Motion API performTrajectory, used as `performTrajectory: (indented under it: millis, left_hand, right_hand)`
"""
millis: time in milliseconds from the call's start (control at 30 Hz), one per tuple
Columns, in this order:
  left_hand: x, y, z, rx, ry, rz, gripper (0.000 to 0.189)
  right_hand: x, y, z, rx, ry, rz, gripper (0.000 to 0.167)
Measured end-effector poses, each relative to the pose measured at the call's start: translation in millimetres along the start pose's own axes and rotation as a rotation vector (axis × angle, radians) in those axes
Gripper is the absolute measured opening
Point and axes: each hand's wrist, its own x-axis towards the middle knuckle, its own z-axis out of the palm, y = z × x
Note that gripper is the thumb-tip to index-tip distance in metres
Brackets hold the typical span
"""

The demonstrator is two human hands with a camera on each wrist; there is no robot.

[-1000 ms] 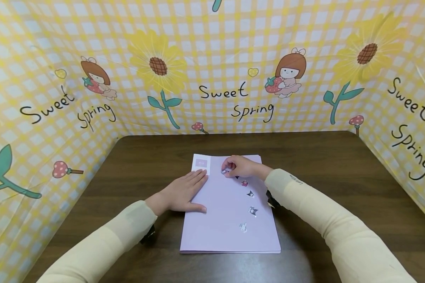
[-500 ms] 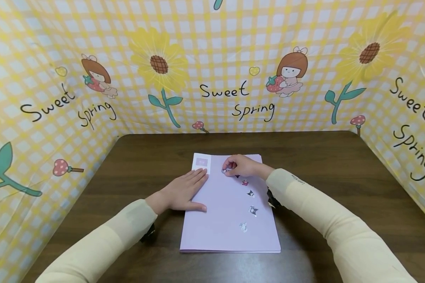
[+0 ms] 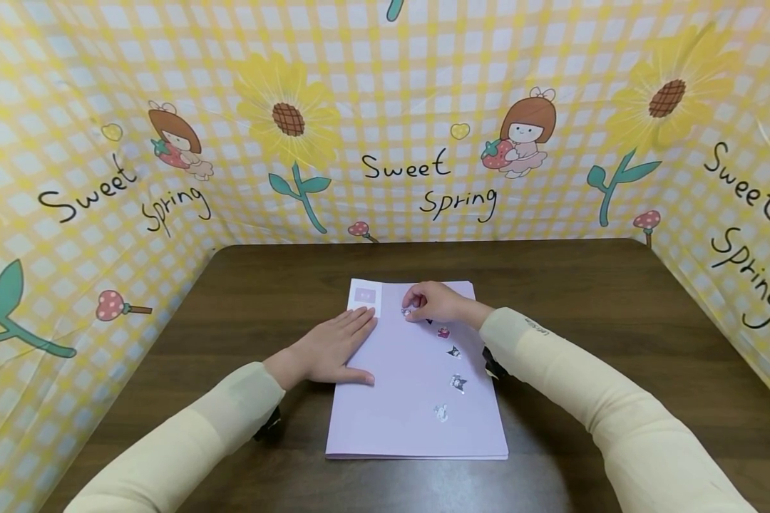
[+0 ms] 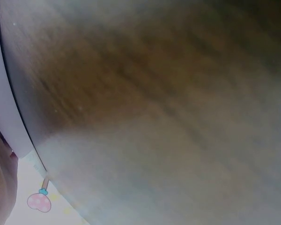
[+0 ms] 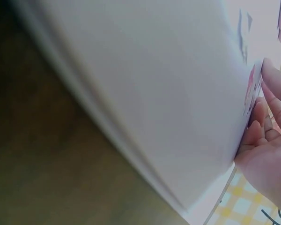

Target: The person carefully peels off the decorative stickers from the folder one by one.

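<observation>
Evidently, the right hand (image 3: 435, 301) pinches a sticker (image 3: 406, 312) at twelve o'clock on lilac paper (image 3: 411, 402); the left hand (image 3: 335, 349) lies flat at ten. Sticker judged light, flimsy; edge hold advised.

A screened-off table nook, the wider room unclear: checked cloth (image 3: 398, 92) printed "Sweet Spring" fills the frame's top and sides, around a wooden table (image 3: 282, 285) at lower centre.

1. The paper (image 3: 398, 420) is lying on the tabletop (image 3: 263, 285).
2. A card (image 3: 365, 294) is lying at its far-left corner.
3. Stickers (image 3: 458, 383) are lying on its right half.
4. Cloth (image 3: 404, 107) is hanging behind.
</observation>
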Motion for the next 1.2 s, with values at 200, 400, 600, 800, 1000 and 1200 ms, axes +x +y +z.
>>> performTrajectory:
  millis: [200,400,600,800,1000,1200]
  left_hand:
    - [0.4,0.5,-0.4,0.002,-0.005,-0.001,0.11]
    - [0.6,0.3,-0.6,0.001,-0.008,-0.002,0.11]
    - [0.0,0.2,-0.3,-0.001,0.003,0.005,0.11]
    - [0.0,0.2,0.3,-0.002,0.001,0.0,0.11]
    - [-0.7,0.1,0.0,-0.007,0.011,0.008,0.11]
    - [-0.9,-0.1,-0.4,-0.015,0.019,0.013,0.11]
  right_hand:
    - [-0.4,-0.5,-0.4,0.002,-0.01,-0.008,0.014]
    - [0.3,-0.9,-0.7,0.01,-0.027,0.019,0.012]
    - [-0.8,-3.5,-0.2,0.016,-0.03,0.013,0.011]
    - [-1.6,-4.6,-0.4,0.017,-0.026,0.016,0.01]
    - [-2.0,-3.8,0.3,0.053,-0.015,0.032,0.012]
    - [-3.7,-5.6,-0.1,0.106,0.014,0.075,0.02]
